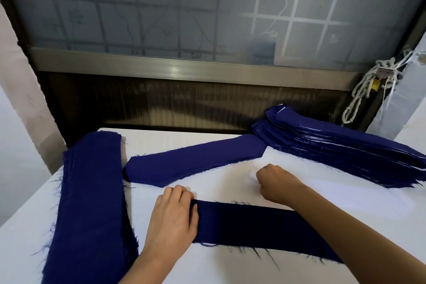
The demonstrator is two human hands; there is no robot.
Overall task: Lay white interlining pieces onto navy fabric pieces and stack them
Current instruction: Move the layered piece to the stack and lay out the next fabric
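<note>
A navy fabric strip [260, 226] lies flat across the front of the white table [230, 270]. My left hand [173, 217] holds its left end, fingers curled over the edge and thumb on top. Beyond the strip's far edge, my right hand [275, 183] has its fingers curled and pinches a faint white interlining piece [252, 174], which barely stands out from the white table. At the far right sits a tall stack of navy pieces [345, 152] with thin white layers showing between them.
A thick pile of long navy strips [92, 203] runs down the left side. A low pile of pointed navy pieces [196, 161] lies diagonally at the middle back. Behind the table are a dark panel and a frosted window. Knotted cord [366, 90] hangs at the right.
</note>
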